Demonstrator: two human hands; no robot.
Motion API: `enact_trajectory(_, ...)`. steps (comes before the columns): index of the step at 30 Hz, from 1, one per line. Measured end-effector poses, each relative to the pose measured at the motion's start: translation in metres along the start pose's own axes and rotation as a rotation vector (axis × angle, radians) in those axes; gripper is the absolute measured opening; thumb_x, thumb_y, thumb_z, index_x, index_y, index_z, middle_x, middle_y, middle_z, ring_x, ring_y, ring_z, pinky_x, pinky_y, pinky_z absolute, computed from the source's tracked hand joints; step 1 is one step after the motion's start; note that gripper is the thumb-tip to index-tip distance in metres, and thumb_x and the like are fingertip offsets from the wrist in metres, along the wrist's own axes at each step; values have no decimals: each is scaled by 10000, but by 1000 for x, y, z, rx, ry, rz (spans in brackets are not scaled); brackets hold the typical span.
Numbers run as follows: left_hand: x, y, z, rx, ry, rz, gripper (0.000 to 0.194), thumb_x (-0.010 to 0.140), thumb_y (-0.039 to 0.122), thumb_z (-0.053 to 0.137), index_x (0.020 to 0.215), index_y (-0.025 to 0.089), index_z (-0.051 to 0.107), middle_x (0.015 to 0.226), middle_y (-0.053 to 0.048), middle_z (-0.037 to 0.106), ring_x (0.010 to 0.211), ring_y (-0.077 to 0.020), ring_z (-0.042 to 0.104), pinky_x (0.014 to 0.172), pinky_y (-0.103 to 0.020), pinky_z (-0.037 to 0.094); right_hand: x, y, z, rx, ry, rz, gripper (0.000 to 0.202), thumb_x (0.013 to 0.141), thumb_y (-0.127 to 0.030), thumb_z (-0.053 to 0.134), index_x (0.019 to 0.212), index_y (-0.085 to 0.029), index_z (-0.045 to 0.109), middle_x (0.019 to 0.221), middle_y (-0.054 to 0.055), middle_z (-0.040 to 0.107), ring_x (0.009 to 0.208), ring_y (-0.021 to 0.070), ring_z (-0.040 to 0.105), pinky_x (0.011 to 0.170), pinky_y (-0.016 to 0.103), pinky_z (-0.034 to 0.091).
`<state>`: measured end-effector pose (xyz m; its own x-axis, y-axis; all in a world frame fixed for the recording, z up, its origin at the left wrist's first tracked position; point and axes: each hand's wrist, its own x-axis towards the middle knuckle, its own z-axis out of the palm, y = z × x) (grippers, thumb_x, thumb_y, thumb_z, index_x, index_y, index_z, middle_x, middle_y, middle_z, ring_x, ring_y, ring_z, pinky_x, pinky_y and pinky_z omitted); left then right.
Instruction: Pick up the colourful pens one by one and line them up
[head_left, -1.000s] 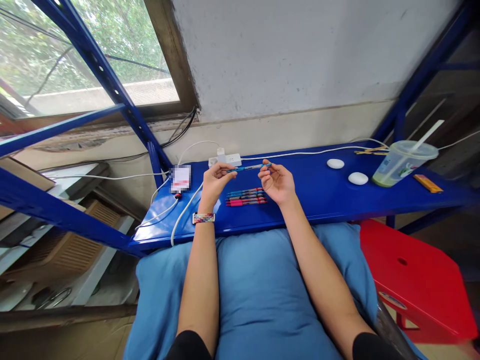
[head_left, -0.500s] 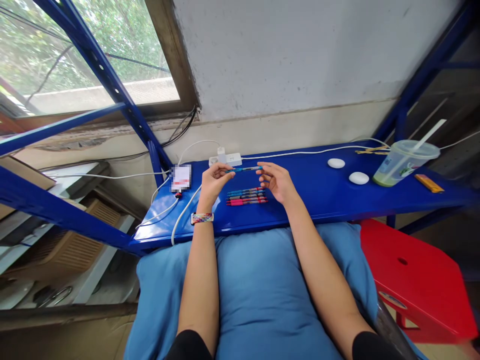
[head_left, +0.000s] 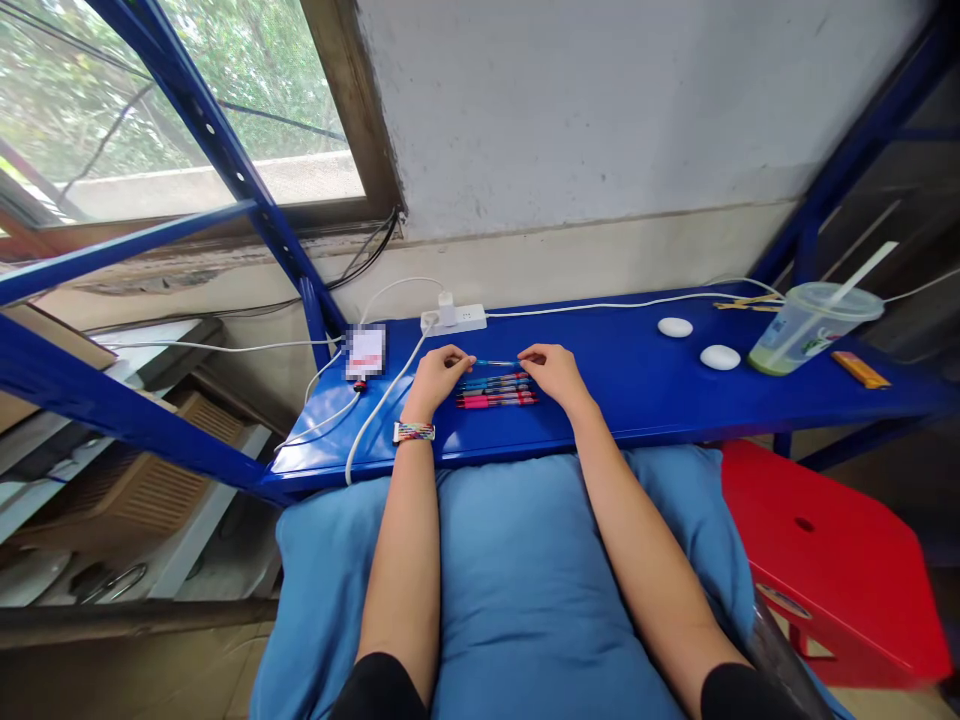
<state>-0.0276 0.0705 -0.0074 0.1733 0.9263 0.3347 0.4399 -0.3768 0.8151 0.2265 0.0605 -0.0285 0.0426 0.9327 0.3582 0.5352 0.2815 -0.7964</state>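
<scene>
Lower in the frame than half a second ago, the left hand [head_left: 436, 380] and right hand [head_left: 556, 376] have brought the blue pen [head_left: 495, 363] down to the centre, just above the row of pens [head_left: 498, 391] as pictured. Each hand pinches one end, and the pen's long axis spans left to right between them, nearly parallel to the row; whether it touches the table [head_left: 622, 400] I cannot tell.

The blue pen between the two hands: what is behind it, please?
Behind the blue pen is blue tabletop, with a white power strip further left. Whatever the left hand and right hand cover cannot be seen.
</scene>
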Motion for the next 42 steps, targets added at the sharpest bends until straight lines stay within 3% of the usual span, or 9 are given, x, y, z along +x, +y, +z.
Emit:
enact_trajectory(6, 0, -5, -4, 173, -10, 49, 296, 900, 487, 748, 731, 245, 767, 703, -32, 743, 690, -224, 642, 707, -357, 470, -2, -2, 0, -106, -41, -13, 204, 887, -110, 690, 928, -213, 862, 968, 80, 834, 900, 246, 761, 883, 349, 575)
enact_trajectory(12, 0, -7, -3, 268, -29, 6, 264, 879, 451, 763, 692, 265, 774, 732, -55, 752, 737, -260, 667, 798, -405, 494, -4, -6, -1, -129, -44, -6, 190, 888, -127, 695, 858, -212, 861, 944, 98, 825, 883, 263, 754, 827, 346, 567)
enact_trajectory(29, 2, -13, -1, 182, -3, 11, 61, 836, 296, 797, 779, 278, 784, 819, -37, 782, 870, -280, 705, 920, -446, 525, -6, -8, -1, -121, -41, 27, 194, 871, -113, 687, 845, -208, 853, 927, 99, 813, 904, 271, 748, 901, 363, 569)
enact_trajectory(36, -7, -5, 20, -1, 117, -3, 150, 977, 357, 682, 1002, 230, 758, 1067, -86, 783, 1067, -281, 705, 1027, -439, 517, -13, -12, 8, 99, 183, 31, 266, 958, -217, 609, 1092, -216, 838, 1233, 121, 771, 1154, 281, 719, 1106, 420, 539)
enact_trajectory(42, -11, 0, 38, -286, 174, -141, 298, 1040, 505, 621, 1076, 240, 753, 1218, -80, 779, 1251, -282, 676, 1131, -420, 480, -19, -20, 29, 425, 98, 174, 336, 958, -227, 561, 1172, -236, 821, 1340, 62, 792, 1310, 262, 693, 1169, 391, 500)
